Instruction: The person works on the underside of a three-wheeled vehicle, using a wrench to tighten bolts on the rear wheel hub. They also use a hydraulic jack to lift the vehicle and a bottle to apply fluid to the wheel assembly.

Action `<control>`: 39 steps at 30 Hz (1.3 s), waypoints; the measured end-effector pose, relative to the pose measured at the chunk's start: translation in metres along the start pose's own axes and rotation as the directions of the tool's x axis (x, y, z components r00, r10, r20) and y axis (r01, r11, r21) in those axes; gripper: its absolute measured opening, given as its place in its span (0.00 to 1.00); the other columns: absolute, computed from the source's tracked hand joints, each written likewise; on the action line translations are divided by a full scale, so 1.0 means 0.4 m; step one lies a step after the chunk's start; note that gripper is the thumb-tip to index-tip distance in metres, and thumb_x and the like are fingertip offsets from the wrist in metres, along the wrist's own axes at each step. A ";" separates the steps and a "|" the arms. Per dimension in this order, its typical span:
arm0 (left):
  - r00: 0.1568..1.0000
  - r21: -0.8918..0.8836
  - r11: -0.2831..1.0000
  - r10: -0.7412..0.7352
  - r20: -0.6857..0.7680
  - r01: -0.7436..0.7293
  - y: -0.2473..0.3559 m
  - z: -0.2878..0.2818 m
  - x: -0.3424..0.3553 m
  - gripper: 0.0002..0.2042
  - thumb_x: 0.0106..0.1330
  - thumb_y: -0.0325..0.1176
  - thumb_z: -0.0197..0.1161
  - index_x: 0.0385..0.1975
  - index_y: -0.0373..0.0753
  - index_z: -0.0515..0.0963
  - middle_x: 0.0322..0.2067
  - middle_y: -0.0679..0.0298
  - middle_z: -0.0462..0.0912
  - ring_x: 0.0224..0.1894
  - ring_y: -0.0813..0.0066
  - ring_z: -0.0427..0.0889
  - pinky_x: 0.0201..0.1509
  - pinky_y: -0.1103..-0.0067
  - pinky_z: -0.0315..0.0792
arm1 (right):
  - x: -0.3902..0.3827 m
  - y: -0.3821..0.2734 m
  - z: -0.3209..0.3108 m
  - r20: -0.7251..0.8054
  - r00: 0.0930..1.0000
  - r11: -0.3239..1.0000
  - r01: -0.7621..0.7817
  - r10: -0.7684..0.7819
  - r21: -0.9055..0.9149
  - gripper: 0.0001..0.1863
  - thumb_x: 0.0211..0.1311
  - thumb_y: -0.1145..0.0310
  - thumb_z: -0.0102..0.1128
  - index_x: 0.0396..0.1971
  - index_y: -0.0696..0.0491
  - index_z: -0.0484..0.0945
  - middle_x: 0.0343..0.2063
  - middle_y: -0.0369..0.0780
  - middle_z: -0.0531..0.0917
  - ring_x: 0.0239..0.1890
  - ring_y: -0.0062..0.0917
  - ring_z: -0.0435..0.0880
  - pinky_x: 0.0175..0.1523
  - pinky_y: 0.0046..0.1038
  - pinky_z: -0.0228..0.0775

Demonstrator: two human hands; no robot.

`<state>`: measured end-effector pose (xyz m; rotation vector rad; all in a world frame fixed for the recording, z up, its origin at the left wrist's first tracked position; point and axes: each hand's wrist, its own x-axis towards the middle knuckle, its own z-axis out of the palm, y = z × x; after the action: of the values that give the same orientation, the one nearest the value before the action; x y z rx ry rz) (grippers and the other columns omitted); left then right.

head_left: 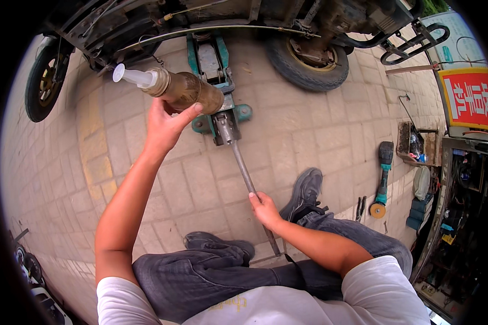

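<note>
My left hand (168, 122) grips a grimy translucent brown bottle (200, 92) with a white nozzle piece (133, 76), tilted toward the upper left above a green floor jack (244, 112). The jack lies under the raised underside of a vehicle (108, 32), near its rear wheel (314, 76); the bottle hides part of it. My right hand (263, 208) is closed around the jack's long metal handle (241, 168), which slants down toward me between my shoes.
A front wheel (40, 81) stands at the left. On the paving lie an angle grinder (385, 173) and pliers (360, 208). A tool box (417, 143), a red sign (469, 100) and a cluttered cabinet (444, 206) line the right. Vehicle parts show at the lower left.
</note>
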<state>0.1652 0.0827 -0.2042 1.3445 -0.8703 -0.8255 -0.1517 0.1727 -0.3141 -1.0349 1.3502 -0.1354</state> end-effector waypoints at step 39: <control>0.979 0.136 0.972 0.198 -0.044 -0.191 0.086 -0.084 -0.062 0.39 0.43 0.40 0.73 0.57 0.36 0.62 0.48 0.56 0.65 0.50 0.62 0.70 0.54 0.72 0.67 | -0.090 -0.067 0.002 0.253 0.904 0.777 -0.125 0.346 -0.617 0.33 0.60 0.43 0.55 0.48 0.61 0.72 0.35 0.44 0.80 0.36 0.28 0.77 0.40 0.29 0.69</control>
<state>0.1840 0.1219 -0.1719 1.3649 -1.0074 -0.5831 -0.1486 0.1802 -0.2700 -1.3102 1.1927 0.6872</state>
